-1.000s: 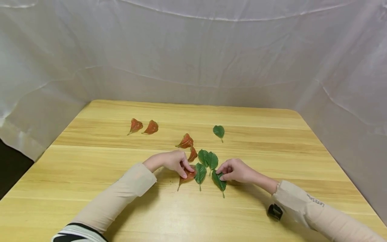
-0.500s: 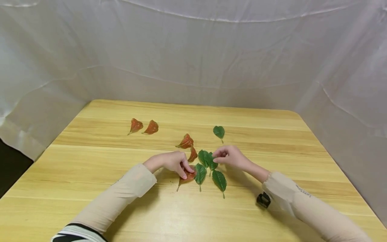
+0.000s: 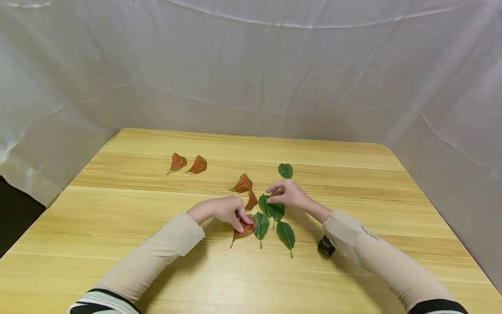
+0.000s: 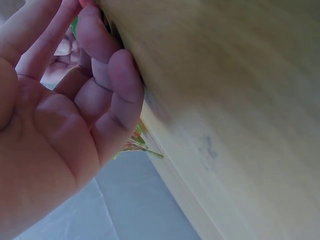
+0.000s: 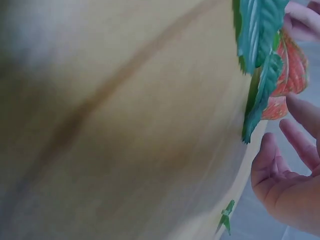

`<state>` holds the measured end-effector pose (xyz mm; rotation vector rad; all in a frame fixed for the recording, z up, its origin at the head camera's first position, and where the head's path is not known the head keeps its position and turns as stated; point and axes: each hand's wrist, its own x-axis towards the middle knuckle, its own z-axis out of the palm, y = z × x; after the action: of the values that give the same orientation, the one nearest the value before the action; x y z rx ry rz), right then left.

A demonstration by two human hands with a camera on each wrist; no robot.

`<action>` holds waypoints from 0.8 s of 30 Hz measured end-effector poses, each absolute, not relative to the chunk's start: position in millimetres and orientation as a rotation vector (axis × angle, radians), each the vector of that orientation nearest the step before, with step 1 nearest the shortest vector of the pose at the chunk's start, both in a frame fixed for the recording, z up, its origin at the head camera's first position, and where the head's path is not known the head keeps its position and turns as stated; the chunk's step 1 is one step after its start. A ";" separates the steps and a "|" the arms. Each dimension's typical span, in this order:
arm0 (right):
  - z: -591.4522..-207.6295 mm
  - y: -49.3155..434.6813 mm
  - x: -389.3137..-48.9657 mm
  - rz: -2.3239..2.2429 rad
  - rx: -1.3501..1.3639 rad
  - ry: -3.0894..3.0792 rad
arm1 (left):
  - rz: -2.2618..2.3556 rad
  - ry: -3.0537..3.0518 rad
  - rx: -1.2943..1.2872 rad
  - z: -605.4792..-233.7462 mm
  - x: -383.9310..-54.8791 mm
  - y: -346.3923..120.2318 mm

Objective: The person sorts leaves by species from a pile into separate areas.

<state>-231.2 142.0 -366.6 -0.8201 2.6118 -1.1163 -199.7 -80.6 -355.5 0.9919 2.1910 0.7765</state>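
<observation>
My left hand (image 3: 228, 210) has thumb and index finger on a red leaf (image 3: 244, 230) lying on the table, pinching it near its upper edge. Beside that leaf lies a green leaf (image 3: 261, 225). The right hand (image 3: 291, 194) hovers over two overlapping green leaves (image 3: 276, 212), its fingers loosely bent with nothing between them. In the right wrist view those fingers are apart from the leaf edges. Another green leaf (image 3: 286, 234) lies nearer the front. Behind the left hand are two touching red leaves (image 3: 242, 183), one partly tucked beneath the other's edge.
Two more red leaves (image 3: 197, 164) lie at the back left of the wooden table (image 3: 157, 270). A single green leaf (image 3: 285, 170) lies behind the right hand, which hides its stem. Pale sheeting (image 3: 251, 65) encloses the table's back and sides.
The right hand has let go of the front green leaf and moved up and left, over the overlapping green leaves. My left hand stays on the red leaf.
</observation>
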 end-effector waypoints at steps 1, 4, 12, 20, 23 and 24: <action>-367.1 142.0 -232.3 -1.110 -0.826 2.608 | 0.777 2.189 0.990 -355.4 -199.7 -80.4; -368.8 141.1 -234.8 -1.080 -0.830 2.595 | 0.778 2.188 0.982 -355.5 -200.1 -80.3; -368.7 133.3 -235.3 -0.920 -0.884 2.583 | 0.784 2.184 0.988 -356.5 -201.3 -80.3; -368.7 131.1 -234.6 -0.834 -0.841 2.601 | 0.782 2.185 0.968 -357.4 -200.9 -80.2; -368.3 131.2 -234.4 -0.821 -0.837 2.610 | 0.777 2.190 0.974 -356.9 -201.0 -80.2; -368.3 131.1 -234.7 -0.825 -0.839 2.611 | 0.775 2.192 0.975 -356.7 -201.1 -80.1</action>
<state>-234.7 131.1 -368.3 -0.8389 2.6105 -0.8249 -201.1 -80.1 -356.7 0.9752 2.1917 0.7745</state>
